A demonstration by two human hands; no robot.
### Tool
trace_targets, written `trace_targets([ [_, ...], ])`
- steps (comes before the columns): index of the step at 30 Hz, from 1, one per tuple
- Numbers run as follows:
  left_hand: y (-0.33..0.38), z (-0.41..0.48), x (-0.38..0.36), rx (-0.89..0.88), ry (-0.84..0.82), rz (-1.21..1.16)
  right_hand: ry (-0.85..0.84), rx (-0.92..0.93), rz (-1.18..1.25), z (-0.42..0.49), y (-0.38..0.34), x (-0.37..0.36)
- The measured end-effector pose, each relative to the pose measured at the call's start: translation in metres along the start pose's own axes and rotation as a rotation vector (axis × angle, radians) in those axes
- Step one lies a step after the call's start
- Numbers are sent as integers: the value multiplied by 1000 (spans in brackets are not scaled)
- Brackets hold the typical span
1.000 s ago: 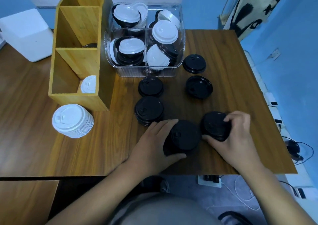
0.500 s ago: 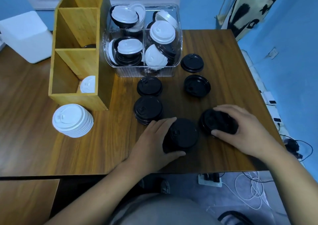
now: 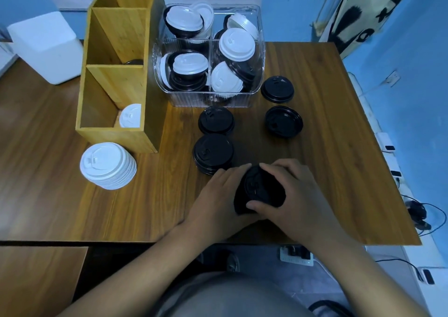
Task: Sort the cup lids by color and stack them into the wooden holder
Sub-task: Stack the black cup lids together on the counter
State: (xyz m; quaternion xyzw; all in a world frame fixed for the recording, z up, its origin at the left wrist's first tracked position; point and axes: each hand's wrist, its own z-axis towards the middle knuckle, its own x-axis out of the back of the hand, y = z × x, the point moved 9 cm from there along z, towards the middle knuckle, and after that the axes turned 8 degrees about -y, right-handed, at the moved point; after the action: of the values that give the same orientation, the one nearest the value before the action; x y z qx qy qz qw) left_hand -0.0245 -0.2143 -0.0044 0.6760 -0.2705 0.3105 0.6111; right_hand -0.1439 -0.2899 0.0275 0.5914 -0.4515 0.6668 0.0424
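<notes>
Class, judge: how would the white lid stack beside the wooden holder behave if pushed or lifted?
The white lid stack looks thin plastic, so probably light. Its separate layers show, so pushed high it may shear or topple.

No legible text; marks on the cloth (image 3: 361, 11) may be lettering.

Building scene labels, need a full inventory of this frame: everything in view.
wooden holder: one, tan, back left of table
white lid in holder: one, white, nearest compartment
white lid stack: one, white, in front of holder
clear bin: one, transparent, right of holder, mixed white and black lids inside
loose black lids: four spots, black, between bin and hands
held black lids: one stack, black, near front edge
foam box: one, white, far left
table: one, brown wood
left hand: grips held black lids
right hand: grips held black lids
</notes>
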Motion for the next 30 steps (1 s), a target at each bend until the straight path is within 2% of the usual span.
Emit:
trace_targets([
  [5,3,-1,2,-31,29,16,-9,-12,-61,6,-1,3],
  [8,4,0,5,-18,43,5,-71,0,-81,12,1,4],
  [11,5,0,7,-7,39,16,-113,2,-14,23,8,15],
  [15,4,0,7,17,24,28,126,-87,-69,66,33,59],
  [20,5,-1,9,19,35,9,-31,-287,-250,129,65,60],
  [24,5,-1,9,18,46,1,-25,-276,-348,147,60,58],
  [27,4,-1,8,17,42,2,-4,-213,-204,135,54,63],
  [30,2,0,7,20,25,2,85,-99,107,91,49,73],
])
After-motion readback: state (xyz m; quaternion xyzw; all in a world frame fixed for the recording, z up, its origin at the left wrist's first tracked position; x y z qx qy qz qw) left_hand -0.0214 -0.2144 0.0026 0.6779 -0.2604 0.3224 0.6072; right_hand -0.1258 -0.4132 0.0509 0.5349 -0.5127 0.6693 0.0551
